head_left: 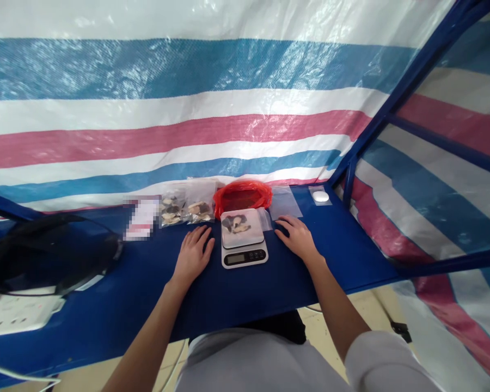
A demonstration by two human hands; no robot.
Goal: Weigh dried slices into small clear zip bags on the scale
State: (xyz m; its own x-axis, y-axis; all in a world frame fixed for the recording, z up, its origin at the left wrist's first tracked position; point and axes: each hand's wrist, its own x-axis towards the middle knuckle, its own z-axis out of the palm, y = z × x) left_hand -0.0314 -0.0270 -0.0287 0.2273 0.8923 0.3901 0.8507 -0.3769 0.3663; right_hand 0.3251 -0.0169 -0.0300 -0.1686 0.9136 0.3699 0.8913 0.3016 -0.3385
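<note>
My left hand [194,253] lies flat on the blue table, left of a white digital kitchen scale [245,257]. On the other side of the scale, my right hand [296,237] rests with its fingers stretched out, near a clear plastic bag [285,202]. Neither hand holds anything. Dark and pale dried slices [237,224] sit on the scale's plate, perhaps inside a clear bag whose edge shows at the right. Right behind the scale stands an open red plastic bag [243,196]; its contents are dark and hard to make out.
Two clear bags of similar slices, one bag [200,209] and another bag [172,209], lie left of the red bag. A blurred-out card [142,219], a black round mesh object [53,250] and a power strip [20,316] are farther left. A small white oval item [320,196] sits back right.
</note>
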